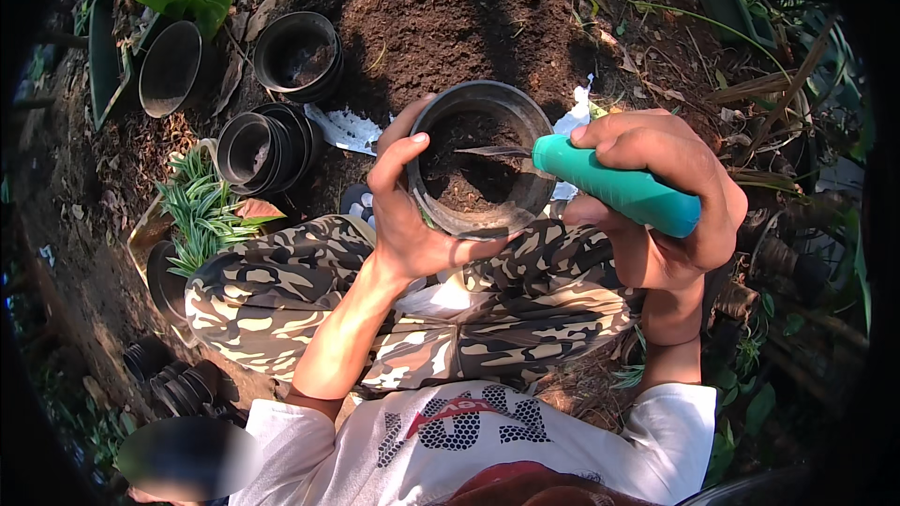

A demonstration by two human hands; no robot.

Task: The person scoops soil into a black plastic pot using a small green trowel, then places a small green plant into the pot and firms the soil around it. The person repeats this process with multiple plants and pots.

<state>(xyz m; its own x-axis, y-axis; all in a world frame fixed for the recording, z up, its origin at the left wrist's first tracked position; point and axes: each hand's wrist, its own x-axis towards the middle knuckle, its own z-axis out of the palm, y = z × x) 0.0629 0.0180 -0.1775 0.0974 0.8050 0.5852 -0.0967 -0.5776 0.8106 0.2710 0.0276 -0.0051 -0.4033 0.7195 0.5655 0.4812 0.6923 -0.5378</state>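
My left hand [408, 204] cups a round black plastic plant pot [482, 225] from the left and below, with a thumb or finger at its rim. Dark soil [467, 179] lies inside the pot, lower on one side. My right hand [654, 183] is closed around the green handle [615, 183] of a small tool with a thin, pointed metal blade [496, 151]. The blade reaches over the pot's right rim, above the soil; whether its tip touches the soil I cannot tell. The pot is held over my crossed legs in camouflage trousers.
Loose brown soil [436, 28] is heaped ahead. Stacked black pots [271, 147] and another stack [299, 56] stand at the left, near variegated green-and-white plants [200, 204] in a container. A white torn sheet [344, 130] lies behind the pot. More pots [183, 386] lie lower left.
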